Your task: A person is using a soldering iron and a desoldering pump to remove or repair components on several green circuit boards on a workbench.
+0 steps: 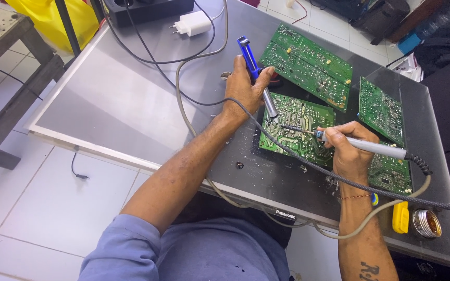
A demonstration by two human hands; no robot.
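My left hand [243, 88] grips a blue desoldering pump [257, 78], held upright with its metal tip pointing down at a green circuit board [300, 127]. My right hand [347, 148] holds a grey soldering iron [371, 147] like a pen, its tip resting on the same board close to the pump's tip. The board lies solder side up on a flat dark panel [131, 99] that serves as the work surface. The iron's braided cable [433, 200] runs off to the right.
Other green boards [308, 65] [380, 110] [391, 174] lie around the worked one. A round tin of flux [426, 222] and a yellow tool [400, 217] sit at the panel's near right edge. A white charger [192, 23] and cables lie at the far side.
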